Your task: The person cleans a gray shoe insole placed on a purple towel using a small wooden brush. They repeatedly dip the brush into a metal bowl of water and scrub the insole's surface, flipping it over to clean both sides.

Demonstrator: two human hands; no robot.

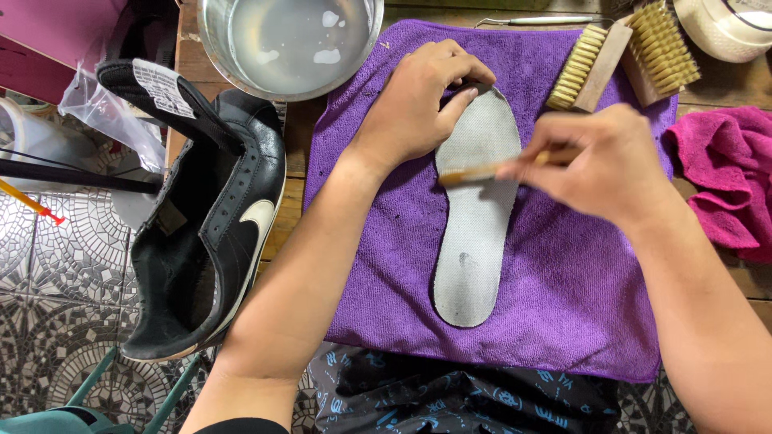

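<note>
insole (pixel 474 233) under left hand (pixel 418 100), right hand (pixel 599 165) brushing

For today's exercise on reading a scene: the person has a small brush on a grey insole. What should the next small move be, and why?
Probably draw the small brush down toward the heel. The right hand holds it across the grey insole near the toe end, while the left hand pins the toe to the purple towel. A dark spot shows lower down, beyond the bristles.

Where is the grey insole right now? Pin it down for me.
In the head view, the grey insole lies lengthwise mid-frame on the purple towel, its top end under the left hand, right of the black shoe.
</note>
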